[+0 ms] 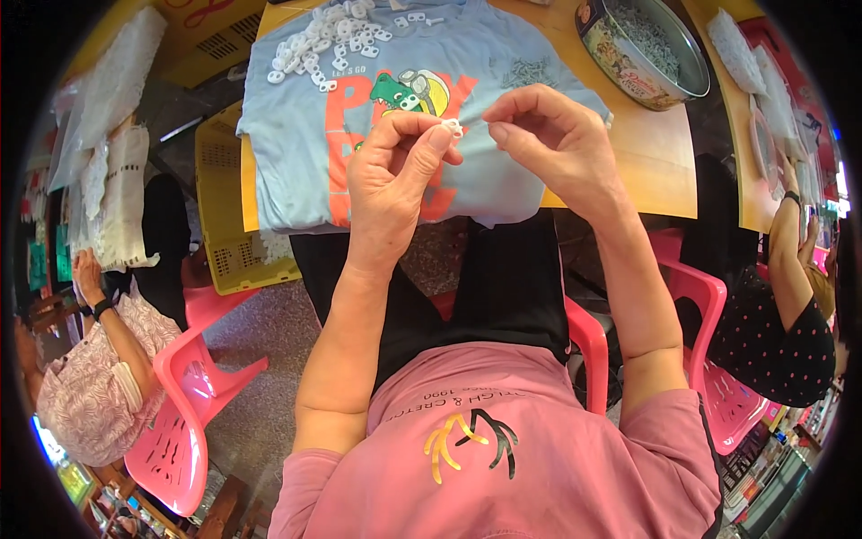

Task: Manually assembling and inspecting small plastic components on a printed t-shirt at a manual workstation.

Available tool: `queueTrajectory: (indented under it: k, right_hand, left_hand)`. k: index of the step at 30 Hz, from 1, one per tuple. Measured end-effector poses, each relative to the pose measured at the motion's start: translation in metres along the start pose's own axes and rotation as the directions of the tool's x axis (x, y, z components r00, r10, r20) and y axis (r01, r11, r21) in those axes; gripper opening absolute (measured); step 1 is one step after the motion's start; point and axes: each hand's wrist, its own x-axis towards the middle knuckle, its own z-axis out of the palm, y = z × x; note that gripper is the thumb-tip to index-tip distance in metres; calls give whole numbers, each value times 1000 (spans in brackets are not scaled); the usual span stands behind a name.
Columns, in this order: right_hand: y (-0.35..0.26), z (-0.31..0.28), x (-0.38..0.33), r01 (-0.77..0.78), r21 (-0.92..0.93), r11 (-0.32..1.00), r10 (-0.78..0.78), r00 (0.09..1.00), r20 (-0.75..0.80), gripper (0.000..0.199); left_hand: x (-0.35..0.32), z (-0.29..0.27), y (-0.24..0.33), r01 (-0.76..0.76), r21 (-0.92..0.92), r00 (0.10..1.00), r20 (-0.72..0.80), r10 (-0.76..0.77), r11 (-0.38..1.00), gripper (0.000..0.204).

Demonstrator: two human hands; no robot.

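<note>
Between the thumb and forefinger of my left hand [392,180] is a small white plastic piece [454,128] with holes in it. Just to the right, my right hand [566,148] has its thumb and forefinger brought close together; anything at their tips is too small to make out. Both hands are above a light blue printed T-shirt [287,144] spread over the table edge. Many similar white plastic pieces [314,45] lie heaped on its far left part. Beyond my right hand, small grey metal parts [532,72] are scattered on the cloth.
An oval tin [639,90] full of small metal parts stands at the far right of the wooden table [660,166]. A yellow plastic crate [229,202] is beside the table's left edge. Pink chairs [184,395] and other people at work [103,377] flank me.
</note>
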Motion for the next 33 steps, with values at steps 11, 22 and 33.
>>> queueTrajectory:
  k: [11, 22, 33]
  right_hand:
    - [6, 18, 3, -119, 317, 941, 120, 993, 15, 22]
    - [7, 22, 1, -79, 64, 995, 80, 996, -24, 21]
    - [-2, 30, 1, 95, -338, 936, -143, 982, -121, 15]
  left_hand:
    - [-1, 0, 0, 22, -27, 1000, -17, -23, 999, 10]
    - [-2, 2, 2, -5, 37, 1000, -21, 5, 999, 11]
    - [-2, 6, 2, 3, 157, 998, -55, 6, 988, 12]
